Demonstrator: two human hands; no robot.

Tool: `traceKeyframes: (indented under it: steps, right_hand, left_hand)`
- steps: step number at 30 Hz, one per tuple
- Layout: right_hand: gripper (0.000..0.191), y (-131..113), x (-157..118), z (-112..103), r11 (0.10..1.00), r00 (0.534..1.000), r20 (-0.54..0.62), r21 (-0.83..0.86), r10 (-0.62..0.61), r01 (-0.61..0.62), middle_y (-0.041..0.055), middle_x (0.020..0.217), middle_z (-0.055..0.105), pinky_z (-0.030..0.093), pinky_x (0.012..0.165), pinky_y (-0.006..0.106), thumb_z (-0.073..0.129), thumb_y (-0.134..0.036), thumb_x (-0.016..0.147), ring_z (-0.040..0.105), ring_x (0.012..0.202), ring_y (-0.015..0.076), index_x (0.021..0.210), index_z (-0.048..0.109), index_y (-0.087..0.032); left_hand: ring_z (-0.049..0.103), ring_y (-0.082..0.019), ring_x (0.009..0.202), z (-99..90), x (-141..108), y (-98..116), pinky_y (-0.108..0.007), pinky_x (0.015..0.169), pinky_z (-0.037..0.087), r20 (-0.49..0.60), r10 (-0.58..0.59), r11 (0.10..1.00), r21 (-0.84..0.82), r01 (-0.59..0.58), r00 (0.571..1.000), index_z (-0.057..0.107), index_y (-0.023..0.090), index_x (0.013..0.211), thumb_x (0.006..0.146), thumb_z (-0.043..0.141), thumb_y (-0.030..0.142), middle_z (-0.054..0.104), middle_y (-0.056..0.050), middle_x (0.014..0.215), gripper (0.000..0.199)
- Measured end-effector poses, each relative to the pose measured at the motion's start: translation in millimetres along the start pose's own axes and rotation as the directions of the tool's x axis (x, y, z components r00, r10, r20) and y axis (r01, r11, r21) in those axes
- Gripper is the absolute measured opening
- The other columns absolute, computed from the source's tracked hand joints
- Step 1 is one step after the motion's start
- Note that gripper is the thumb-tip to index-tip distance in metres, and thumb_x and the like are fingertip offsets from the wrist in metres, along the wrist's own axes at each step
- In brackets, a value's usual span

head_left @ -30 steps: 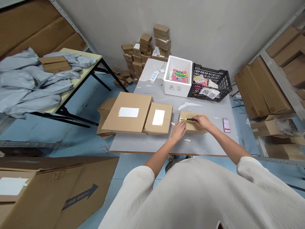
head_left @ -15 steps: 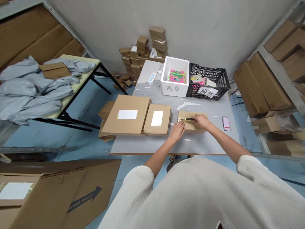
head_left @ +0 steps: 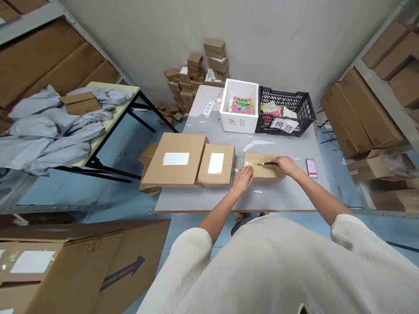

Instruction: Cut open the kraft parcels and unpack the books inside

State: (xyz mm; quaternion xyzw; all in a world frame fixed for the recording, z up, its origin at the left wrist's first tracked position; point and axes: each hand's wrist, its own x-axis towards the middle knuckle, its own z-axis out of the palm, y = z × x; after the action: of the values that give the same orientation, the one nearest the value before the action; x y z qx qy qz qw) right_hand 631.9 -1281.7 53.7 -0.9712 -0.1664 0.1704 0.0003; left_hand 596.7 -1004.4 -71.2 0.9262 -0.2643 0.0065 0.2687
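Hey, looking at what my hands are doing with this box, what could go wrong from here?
The black-and-yellow cutter in your right hand points toward your left hand, so a slip might nick those fingers. Pressing too deep could damage anything inside the box; its contents aren't visible. The phone lies near your right forearm, so a wide swing might knock it.

You wear: shirt (head_left: 278, 266), off-white, loose, softly creased | your sleeves (head_left: 193, 244): short, wide, matching off-white, ending above the elbow | your left hand (head_left: 243, 179) and right hand (head_left: 285, 165): bare, as are your forearms (head_left: 220, 216) | your legwear (head_left: 238, 226): dark grey, a sliver visible | your shoes (head_left: 239, 216): partly showing, pattern too small to tell
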Motion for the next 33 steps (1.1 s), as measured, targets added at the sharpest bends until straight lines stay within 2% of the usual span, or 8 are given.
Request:
traceKeyframes:
  steps: [5,9,16,22,28,33]
  right_hand:
    - [0.038,11,-12,2,0.999,0.999,0.012,0.003,0.034,-0.034,0.0133,0.13,0.077,0.046,0.091,0.034,0.051,-0.029,0.113,0.072,0.112,0.0279,0.141,0.077,-0.025]
    - [0.037,21,-19,-1,0.996,0.998,0.037,-0.072,0.05,-0.047,0.014,0.126,0.077,0.043,0.089,0.035,0.048,-0.029,0.114,0.072,0.107,0.028,0.132,0.079,-0.024]
    - [0.038,48,-35,-1,0.993,0.996,0.048,-0.099,0.071,-0.066,0.0148,0.124,0.077,0.042,0.088,0.037,0.046,-0.026,0.113,0.073,0.108,0.0298,0.134,0.077,-0.024]
    - [0.036,85,-53,2,0.992,0.996,0.023,-0.104,0.081,-0.078,0.0157,0.123,0.077,0.043,0.09,0.039,0.049,-0.024,0.111,0.072,0.108,0.0305,0.133,0.077,-0.023]
    - [0.037,125,-76,11,0.994,0.995,-0.008,-0.04,0.102,-0.103,0.0149,0.127,0.078,0.046,0.09,0.038,0.052,-0.026,0.109,0.073,0.107,0.0299,0.134,0.079,-0.025]
    - [0.038,152,-87,24,0.987,0.986,-0.059,0.045,0.156,-0.154,0.0133,0.128,0.08,0.05,0.09,0.037,0.055,-0.026,0.105,0.073,0.109,0.0301,0.133,0.08,-0.024]
  left_hand:
    - [0.059,-0.035,0.15,-6.1,0,4,-0.051,0.121,0.05,0.044,-0.018,0.999,0.033,0.016,0.999,0.067,0.02,0.148,0.108,0.059,0.028,0.066,-0.017,0.16,0.042]
    - [0.054,-0.033,0.153,-16.5,2,18,-0.049,0.124,0.045,0.101,-0.072,0.99,0.125,0.059,0.992,0.059,0.023,0.158,0.109,0.053,0.029,0.063,-0.014,0.163,0.049]
    - [0.055,-0.041,0.144,-22.2,17,41,-0.056,0.121,0.04,0.193,-0.199,0.955,0.258,0.146,0.961,0.047,0.024,0.169,0.108,0.057,0.051,0.063,-0.02,0.153,0.068]
    - [0.053,-0.041,0.143,-27.4,24,45,-0.055,0.118,0.04,0.229,-0.235,0.942,0.293,0.163,0.945,0.046,0.022,0.17,0.108,0.057,0.051,0.06,-0.022,0.15,0.069]
    - [0.052,-0.041,0.143,-29.3,27,46,-0.053,0.119,0.039,0.239,-0.275,0.932,0.304,0.197,0.931,0.049,0.022,0.166,0.105,0.063,0.05,0.06,-0.021,0.148,0.068]
    - [0.054,-0.041,0.14,-27.2,33,53,-0.053,0.118,0.041,0.228,-0.293,0.925,0.315,0.214,0.929,0.055,0.023,0.158,0.104,0.064,0.042,0.06,-0.02,0.147,0.058]
